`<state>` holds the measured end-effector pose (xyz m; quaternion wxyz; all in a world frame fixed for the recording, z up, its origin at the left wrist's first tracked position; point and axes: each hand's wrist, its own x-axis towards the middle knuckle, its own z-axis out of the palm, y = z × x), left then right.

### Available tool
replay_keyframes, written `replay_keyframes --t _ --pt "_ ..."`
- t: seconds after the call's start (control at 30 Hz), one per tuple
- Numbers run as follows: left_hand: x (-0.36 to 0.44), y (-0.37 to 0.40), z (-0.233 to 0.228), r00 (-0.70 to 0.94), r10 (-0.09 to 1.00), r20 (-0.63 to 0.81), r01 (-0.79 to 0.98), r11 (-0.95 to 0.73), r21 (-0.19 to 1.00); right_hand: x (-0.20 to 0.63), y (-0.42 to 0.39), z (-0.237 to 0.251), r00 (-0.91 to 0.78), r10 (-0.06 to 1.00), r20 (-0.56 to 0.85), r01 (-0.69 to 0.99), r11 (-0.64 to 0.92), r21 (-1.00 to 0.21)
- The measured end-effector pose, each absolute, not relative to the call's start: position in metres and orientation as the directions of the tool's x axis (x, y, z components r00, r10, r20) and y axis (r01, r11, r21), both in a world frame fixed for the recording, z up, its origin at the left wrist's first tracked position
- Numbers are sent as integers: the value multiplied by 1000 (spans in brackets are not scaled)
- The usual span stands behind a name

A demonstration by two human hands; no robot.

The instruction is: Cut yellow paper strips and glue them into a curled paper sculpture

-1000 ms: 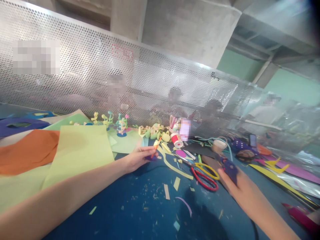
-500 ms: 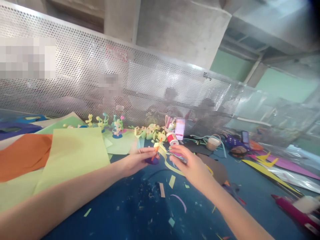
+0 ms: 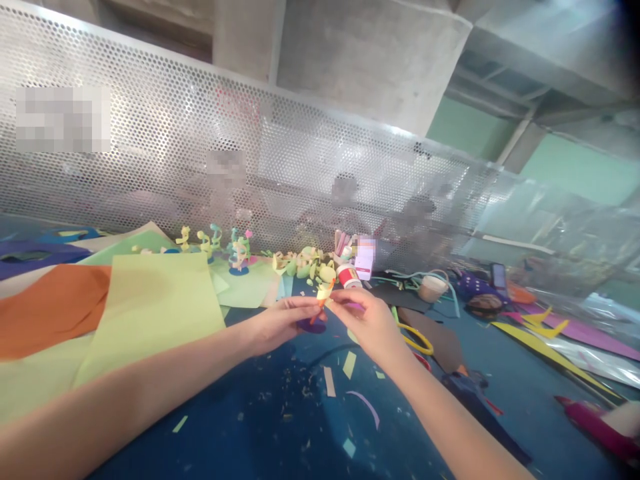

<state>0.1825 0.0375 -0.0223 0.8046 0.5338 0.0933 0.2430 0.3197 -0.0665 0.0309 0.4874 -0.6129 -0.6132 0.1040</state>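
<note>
Blue tabletop (image 3: 260,427) is littered with paper scraps. My left hand (image 3: 280,320) pinches a small paper figure (image 3: 320,308) on its purple base, and my right hand (image 3: 363,319) grips the yellow top piece. Looks half-built to me; finished figures (image 3: 235,248) stand by the mesh wall (image 3: 200,153), scissors (image 3: 417,340) just beside.

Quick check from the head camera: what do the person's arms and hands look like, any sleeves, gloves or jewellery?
Both forearms are bare as far as the view shows; no sleeve edge comes into the picture. The left hand and right hand wear no gloves. No watch, bracelet or ring is visible, though the picture is soft and small items could be missed. No cables or markings show on either arm.
</note>
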Motion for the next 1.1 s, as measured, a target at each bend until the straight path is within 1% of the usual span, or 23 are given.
replay_keyframes --t 0.17,0.27,0.47,0.57,0.77,0.83,0.93,1.0,1.1 --pt "183 40 -24 868 486 105 -284 312 907 319 -63 30 255 875 412 609 186 -771" --pt "183 41 -25 871 479 104 -277 307 910 318 -63 32 268 884 384 608 154 -779" --pt "182 40 -25 876 468 120 -289 309 906 319 -62 31 261 896 360 613 135 -779" --pt "182 40 -25 868 481 120 -298 311 902 319 -58 28 241 898 367 631 143 -762" --pt "184 39 -29 848 516 122 -321 316 893 317 -50 23 250 859 446 676 175 -716" --pt "185 39 -30 826 547 140 -336 277 900 317 -48 22 255 842 476 696 182 -694" --pt "186 40 -30 765 614 194 -354 150 923 317 -46 20 284 808 517 719 178 -672" --pt "187 40 -29 745 623 241 -353 61 934 317 -45 19 308 796 521 720 163 -675" --pt "186 41 -28 741 617 266 -331 -10 944 316 -43 17 332 800 500 701 145 -698"
